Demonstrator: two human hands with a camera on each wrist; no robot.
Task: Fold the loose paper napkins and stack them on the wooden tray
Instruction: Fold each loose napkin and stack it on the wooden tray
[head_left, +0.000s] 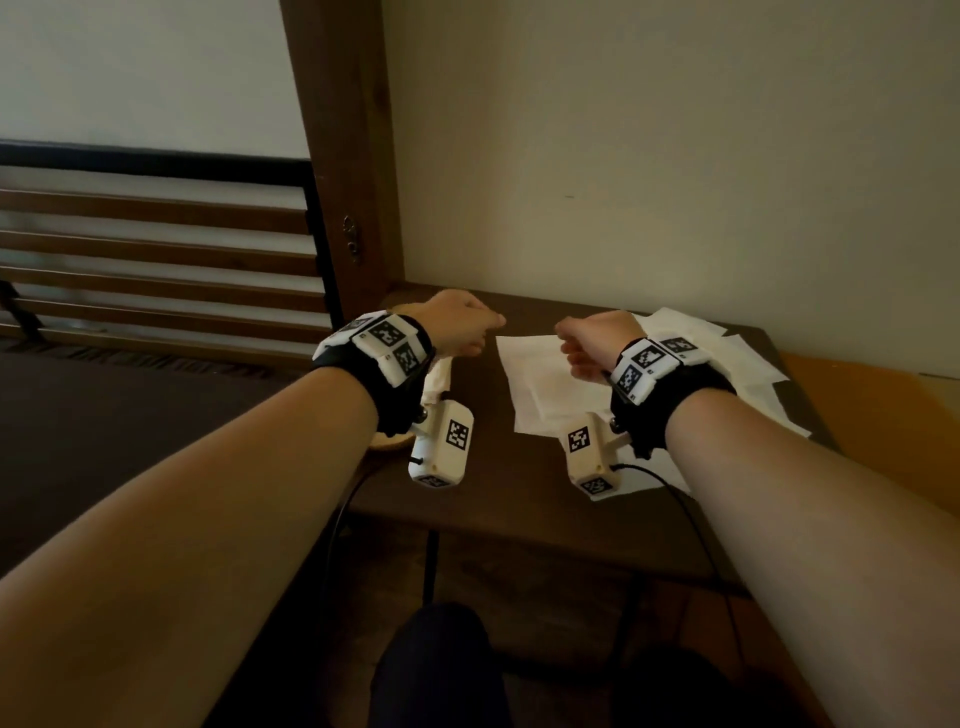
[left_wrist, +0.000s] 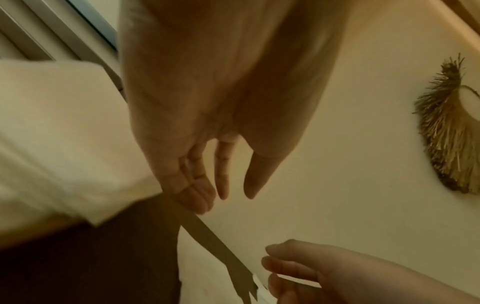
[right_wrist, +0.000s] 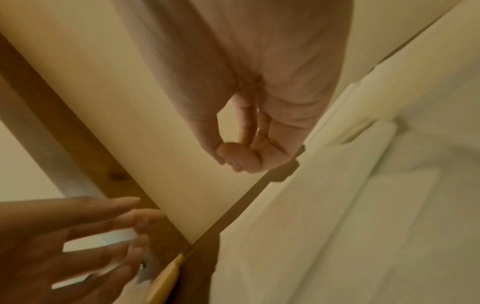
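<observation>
Several loose white napkins (head_left: 550, 379) lie spread over the right half of the dark table (head_left: 493, 519); the right wrist view shows these napkins (right_wrist: 337, 226) close up. A folded napkin (head_left: 440, 376) sits under my left wrist on a pale wooden tray (head_left: 387, 444), mostly hidden by the wrist gear, and the folded napkin (left_wrist: 59, 133) also fills the left of the left wrist view. My left hand (head_left: 467, 322) hovers above it with relaxed fingers (left_wrist: 205, 201), holding nothing. My right hand (head_left: 587, 343) hangs over the loose napkins, its fingers (right_wrist: 249, 156) loosely curled and empty.
A cream wall stands right behind the table, and a dark wooden post (head_left: 343, 156) rises at its back left corner. A slatted bed frame (head_left: 156, 249) lies to the left. An orange surface (head_left: 883, 415) adjoins the table's right side. A straw tassel (left_wrist: 446, 133) hangs on the wall.
</observation>
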